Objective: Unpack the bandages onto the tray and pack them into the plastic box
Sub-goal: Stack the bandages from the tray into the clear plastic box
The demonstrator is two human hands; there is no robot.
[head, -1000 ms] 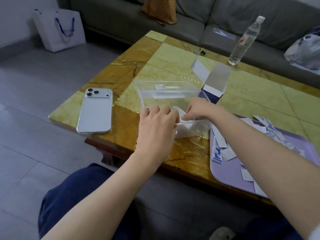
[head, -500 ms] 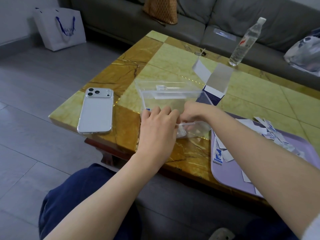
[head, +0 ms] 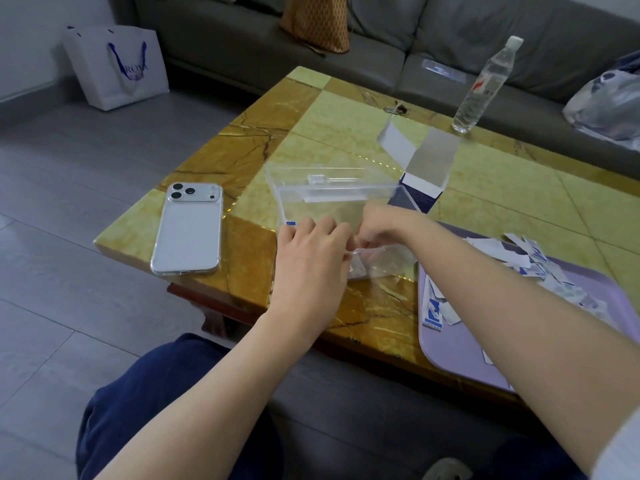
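white smartphone [head: 187, 230] lies on yellow marble table [head: 346, 133] | my left hand [head: 311, 261] rests straight-fingered on the clear plastic box [head: 332, 199] near rim, gripping nothing | my right hand [head: 381, 226] curls inside it, grip hidden | white paper-wrapped bandages [head: 540, 271] lie scattered on the lilac tray [head: 467, 344]

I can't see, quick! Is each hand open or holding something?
Left hand: open, fingers resting on the plastic box near rim.
Right hand: fingers curled down into the box; cannot tell what it holds.
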